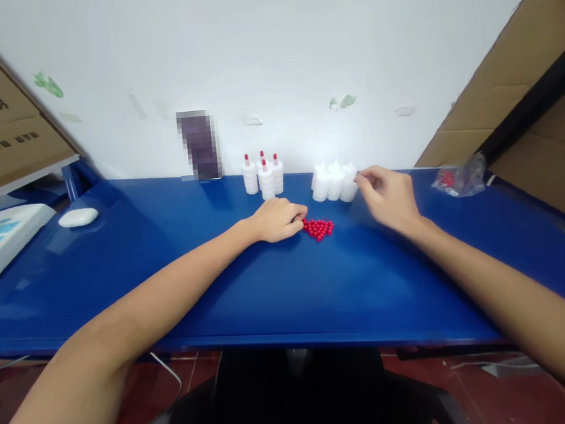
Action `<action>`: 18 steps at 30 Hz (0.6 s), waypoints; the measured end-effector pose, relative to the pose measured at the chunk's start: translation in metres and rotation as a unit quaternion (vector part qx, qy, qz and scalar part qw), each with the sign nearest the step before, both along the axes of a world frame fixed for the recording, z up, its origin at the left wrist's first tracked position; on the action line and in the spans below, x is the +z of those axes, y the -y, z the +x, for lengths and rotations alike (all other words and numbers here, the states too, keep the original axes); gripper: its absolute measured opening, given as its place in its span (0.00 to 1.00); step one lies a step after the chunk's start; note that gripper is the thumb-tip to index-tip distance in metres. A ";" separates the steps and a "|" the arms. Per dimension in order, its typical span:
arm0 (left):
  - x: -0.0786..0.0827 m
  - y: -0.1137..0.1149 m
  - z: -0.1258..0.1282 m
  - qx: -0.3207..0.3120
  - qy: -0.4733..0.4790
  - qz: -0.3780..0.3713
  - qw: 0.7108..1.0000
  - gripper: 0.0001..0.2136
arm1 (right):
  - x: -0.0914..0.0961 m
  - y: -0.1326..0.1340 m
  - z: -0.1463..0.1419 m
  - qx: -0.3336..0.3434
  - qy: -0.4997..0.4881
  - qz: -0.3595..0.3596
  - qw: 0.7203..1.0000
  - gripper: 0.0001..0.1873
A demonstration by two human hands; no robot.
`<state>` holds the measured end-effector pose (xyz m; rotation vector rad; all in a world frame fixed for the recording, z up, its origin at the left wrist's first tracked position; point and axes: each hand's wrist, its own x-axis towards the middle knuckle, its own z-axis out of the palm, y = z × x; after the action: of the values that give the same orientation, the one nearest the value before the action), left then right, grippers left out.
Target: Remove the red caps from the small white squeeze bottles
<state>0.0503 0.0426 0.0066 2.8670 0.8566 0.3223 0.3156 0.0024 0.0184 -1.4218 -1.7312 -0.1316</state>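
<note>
At the left edge of a pile of small red caps (319,228), my left hand (277,220) is closed, thumb and index finger pinched by one cap. My right hand (388,193) has its thumb and index finger together at the right side of a white plastic bottle (348,186), the outermost of a tight cluster. The other uncapped white bottles (327,185) stand upright to its left. Several white bottles with red-tipped nozzles (267,182) stand upright behind my left hand.
Everything stands on a blue table (290,297) against a white wall. A clear plastic bag with red pieces (460,178) lies at the right. To the left are a white oval case (78,217) and a white power strip (8,239). Cardboard (8,124) flanks the table; a blurred dark phone-like object (201,144) leans on the wall.
</note>
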 end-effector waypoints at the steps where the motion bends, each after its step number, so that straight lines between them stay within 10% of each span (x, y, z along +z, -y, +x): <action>1: 0.001 0.000 0.000 -0.006 -0.001 0.001 1.000 0.07 | 0.001 0.003 -0.003 0.005 -0.005 -0.005 1.000 0.10; 18: -0.003 -0.002 0.001 -0.037 0.006 0.021 0.999 0.07 | -0.010 0.003 -0.013 0.129 0.084 -0.066 0.986 0.11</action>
<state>0.0513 0.0446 0.0032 2.9240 0.7478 0.3528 0.3022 -0.0003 0.0080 -1.2949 -2.0809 0.0054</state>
